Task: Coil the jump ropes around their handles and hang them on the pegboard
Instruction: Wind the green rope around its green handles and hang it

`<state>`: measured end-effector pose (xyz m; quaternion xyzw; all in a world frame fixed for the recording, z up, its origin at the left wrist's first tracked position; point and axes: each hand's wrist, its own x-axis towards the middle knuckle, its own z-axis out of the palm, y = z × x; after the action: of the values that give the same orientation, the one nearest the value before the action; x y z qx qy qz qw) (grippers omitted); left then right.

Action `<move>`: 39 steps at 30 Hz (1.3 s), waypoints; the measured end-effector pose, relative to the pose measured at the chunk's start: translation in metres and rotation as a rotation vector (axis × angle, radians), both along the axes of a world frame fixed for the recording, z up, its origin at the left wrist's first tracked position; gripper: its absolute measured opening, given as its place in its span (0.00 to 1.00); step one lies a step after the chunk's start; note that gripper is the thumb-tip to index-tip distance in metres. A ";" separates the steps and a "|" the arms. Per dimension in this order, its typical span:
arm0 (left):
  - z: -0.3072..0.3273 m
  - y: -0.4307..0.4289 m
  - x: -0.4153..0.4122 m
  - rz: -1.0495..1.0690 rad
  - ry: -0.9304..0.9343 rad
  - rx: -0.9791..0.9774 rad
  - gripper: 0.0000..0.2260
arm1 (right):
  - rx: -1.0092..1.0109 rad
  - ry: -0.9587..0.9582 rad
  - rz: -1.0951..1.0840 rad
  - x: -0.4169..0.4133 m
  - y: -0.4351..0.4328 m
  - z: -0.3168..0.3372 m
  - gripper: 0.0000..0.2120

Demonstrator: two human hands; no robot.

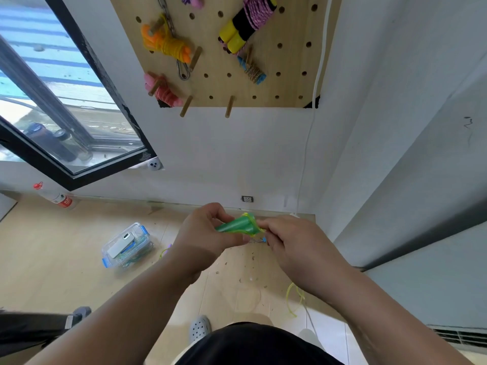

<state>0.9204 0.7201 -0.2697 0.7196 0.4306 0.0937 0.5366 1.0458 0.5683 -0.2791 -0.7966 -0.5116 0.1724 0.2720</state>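
Observation:
Green jump-rope handles [237, 225] lie between my hands at chest height, with yellow-green rope wound on their right end. My left hand [208, 233] is closed around the handles' left part. My right hand [287, 239] pinches the rope at the handles' right end. A loose loop of the yellow-green rope [295, 299] hangs below my right forearm. The wooden pegboard [263, 83] on the wall above holds several coiled ropes: orange-yellow [168, 44], pink-red [162, 90], yellow-and-black handles with purple rope [245, 25], and a small blue one [251, 69]. Two bare pegs [185, 106] stick out of its bottom row.
A clear plastic box with blue clips [126, 246] and a phone on its lid sits on the wooden floor at left. A plastic bottle [56, 197] lies by the wall under the window [66, 101]. A white cable [307, 154] runs down the wall. A grey cabinet [421, 180] stands at right.

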 end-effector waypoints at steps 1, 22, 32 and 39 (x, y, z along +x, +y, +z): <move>0.000 0.000 0.001 0.046 -0.043 -0.047 0.17 | 0.050 0.031 -0.037 0.000 -0.002 -0.002 0.13; 0.012 -0.011 0.002 -0.055 -0.501 -0.833 0.16 | 0.224 0.554 -0.132 0.014 -0.013 -0.015 0.13; 0.019 0.003 -0.012 -0.582 0.221 -0.097 0.15 | -0.133 0.029 0.188 0.028 0.005 -0.002 0.07; 0.004 -0.006 -0.001 -0.230 0.156 0.205 0.18 | -0.057 -0.055 0.034 0.010 0.011 0.004 0.10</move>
<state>0.9196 0.7136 -0.2654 0.8202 0.3739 0.0190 0.4325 1.0560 0.5791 -0.2753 -0.7996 -0.5273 0.1699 0.2319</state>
